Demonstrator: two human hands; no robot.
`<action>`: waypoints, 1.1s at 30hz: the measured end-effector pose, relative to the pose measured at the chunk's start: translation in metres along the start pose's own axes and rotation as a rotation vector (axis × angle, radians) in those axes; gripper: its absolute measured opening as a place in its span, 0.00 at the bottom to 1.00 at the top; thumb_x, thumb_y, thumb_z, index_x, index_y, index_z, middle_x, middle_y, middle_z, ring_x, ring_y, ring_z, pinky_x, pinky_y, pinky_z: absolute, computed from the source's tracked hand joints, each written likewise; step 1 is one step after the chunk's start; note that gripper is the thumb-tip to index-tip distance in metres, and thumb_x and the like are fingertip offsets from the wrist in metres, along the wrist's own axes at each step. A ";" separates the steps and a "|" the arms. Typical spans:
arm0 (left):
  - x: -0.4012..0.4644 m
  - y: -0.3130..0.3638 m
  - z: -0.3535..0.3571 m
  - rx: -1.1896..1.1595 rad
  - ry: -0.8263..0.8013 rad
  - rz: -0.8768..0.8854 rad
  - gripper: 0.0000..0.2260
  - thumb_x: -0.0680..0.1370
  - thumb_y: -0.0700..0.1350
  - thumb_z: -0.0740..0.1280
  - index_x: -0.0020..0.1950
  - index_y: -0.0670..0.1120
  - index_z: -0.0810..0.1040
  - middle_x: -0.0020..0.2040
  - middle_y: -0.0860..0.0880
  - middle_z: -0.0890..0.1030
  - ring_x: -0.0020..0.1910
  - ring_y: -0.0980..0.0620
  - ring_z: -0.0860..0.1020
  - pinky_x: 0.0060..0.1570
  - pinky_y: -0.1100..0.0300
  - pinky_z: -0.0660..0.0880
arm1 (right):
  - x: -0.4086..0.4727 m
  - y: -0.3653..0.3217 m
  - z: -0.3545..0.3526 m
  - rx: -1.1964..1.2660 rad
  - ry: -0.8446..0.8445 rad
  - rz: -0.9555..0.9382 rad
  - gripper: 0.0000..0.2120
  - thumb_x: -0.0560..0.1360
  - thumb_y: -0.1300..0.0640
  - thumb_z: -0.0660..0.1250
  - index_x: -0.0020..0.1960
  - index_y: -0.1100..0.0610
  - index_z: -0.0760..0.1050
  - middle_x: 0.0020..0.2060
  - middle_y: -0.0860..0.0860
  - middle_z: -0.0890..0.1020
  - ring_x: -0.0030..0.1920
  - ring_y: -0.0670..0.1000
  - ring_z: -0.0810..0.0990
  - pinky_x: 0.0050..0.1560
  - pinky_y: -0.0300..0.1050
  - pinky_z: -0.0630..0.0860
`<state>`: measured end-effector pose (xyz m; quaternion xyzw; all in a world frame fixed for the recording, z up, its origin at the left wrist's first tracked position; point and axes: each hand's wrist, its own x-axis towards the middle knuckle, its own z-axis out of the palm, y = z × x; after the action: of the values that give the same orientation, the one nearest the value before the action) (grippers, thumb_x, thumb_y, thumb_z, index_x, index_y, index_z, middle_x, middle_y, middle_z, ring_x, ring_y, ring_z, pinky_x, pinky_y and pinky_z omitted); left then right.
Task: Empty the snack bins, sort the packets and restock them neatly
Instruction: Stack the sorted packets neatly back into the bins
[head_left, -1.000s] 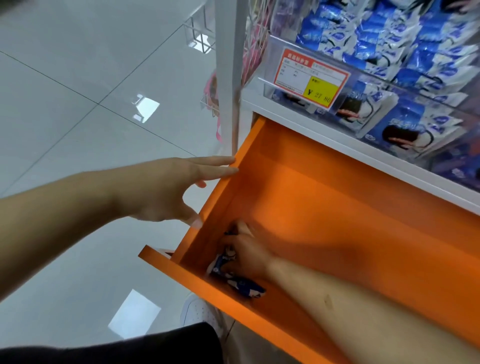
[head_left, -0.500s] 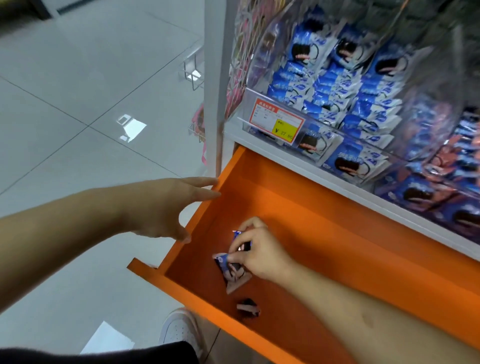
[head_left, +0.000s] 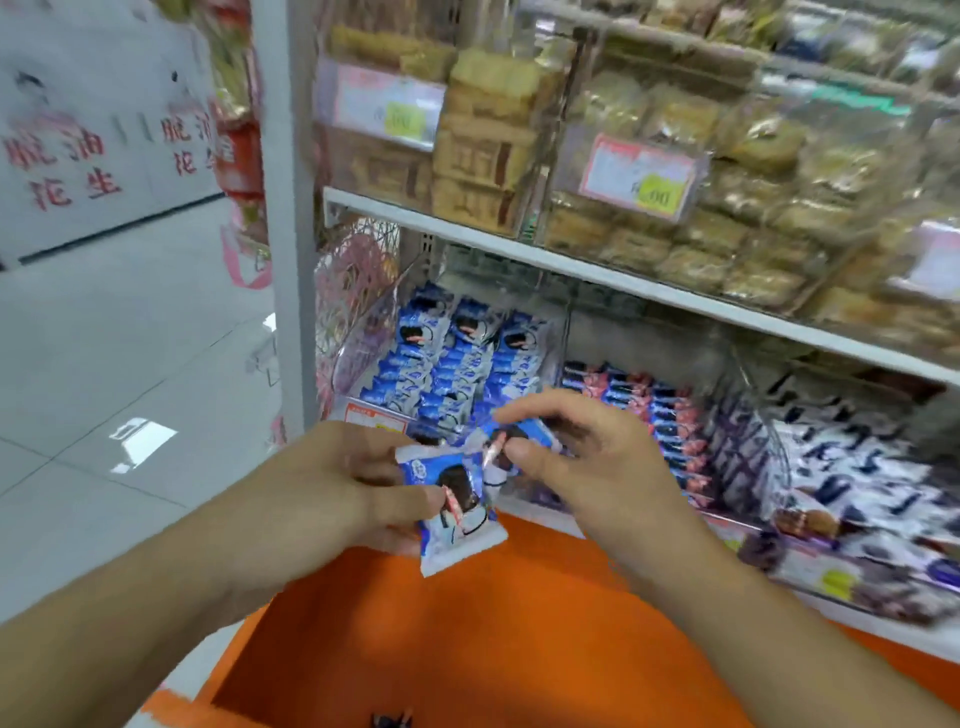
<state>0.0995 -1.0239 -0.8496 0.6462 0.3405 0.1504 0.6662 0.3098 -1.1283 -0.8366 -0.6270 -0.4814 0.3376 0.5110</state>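
My left hand (head_left: 343, 478) grips a blue-and-white biscuit packet (head_left: 457, 514) held up over the orange drawer (head_left: 519, 639). My right hand (head_left: 582, 457) pinches a second blue packet (head_left: 524, 434) just above and to the right of the first, and the two packets overlap. Both hands are in front of the clear snack bin (head_left: 358, 358) full of matching blue packets (head_left: 447, 369). One small dark packet (head_left: 392, 719) lies on the drawer floor at the bottom edge of the view.
To the right stand bins of pink-and-dark packets (head_left: 670, 415) and dark-and-white packets (head_left: 841, 483). The white shelf (head_left: 623, 280) above carries bins of golden pastries (head_left: 727, 208) with price tags. A grey upright post (head_left: 285, 208) stands left, with tiled floor (head_left: 104, 389) beyond.
My right hand has lifted a packet out of the drawer up to bin height. My left hand left the drawer's side and now grips a packet. The view has tilted upward.
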 end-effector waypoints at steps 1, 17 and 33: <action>-0.003 0.005 0.007 -0.044 0.020 0.020 0.10 0.76 0.39 0.75 0.57 0.46 0.87 0.50 0.40 0.87 0.47 0.43 0.86 0.53 0.48 0.83 | -0.006 -0.004 -0.010 -0.012 0.035 -0.020 0.12 0.78 0.65 0.74 0.54 0.48 0.85 0.54 0.45 0.86 0.56 0.42 0.84 0.52 0.39 0.81; 0.003 0.005 0.080 -0.334 0.128 0.138 0.25 0.69 0.36 0.78 0.66 0.47 0.82 0.59 0.39 0.85 0.61 0.38 0.83 0.67 0.41 0.76 | -0.044 0.009 -0.052 0.125 0.210 0.027 0.11 0.74 0.62 0.78 0.49 0.47 0.84 0.51 0.47 0.86 0.48 0.53 0.86 0.50 0.48 0.83; 0.012 -0.003 0.072 -0.257 0.361 0.120 0.08 0.81 0.43 0.71 0.58 0.47 0.86 0.51 0.42 0.87 0.50 0.42 0.86 0.58 0.43 0.81 | -0.036 0.006 -0.043 0.137 0.143 0.058 0.17 0.76 0.67 0.75 0.58 0.49 0.79 0.52 0.47 0.85 0.42 0.53 0.88 0.44 0.53 0.84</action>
<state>0.1543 -1.0709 -0.8601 0.5379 0.3932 0.3449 0.6611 0.3401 -1.1764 -0.8344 -0.6268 -0.4014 0.3387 0.5756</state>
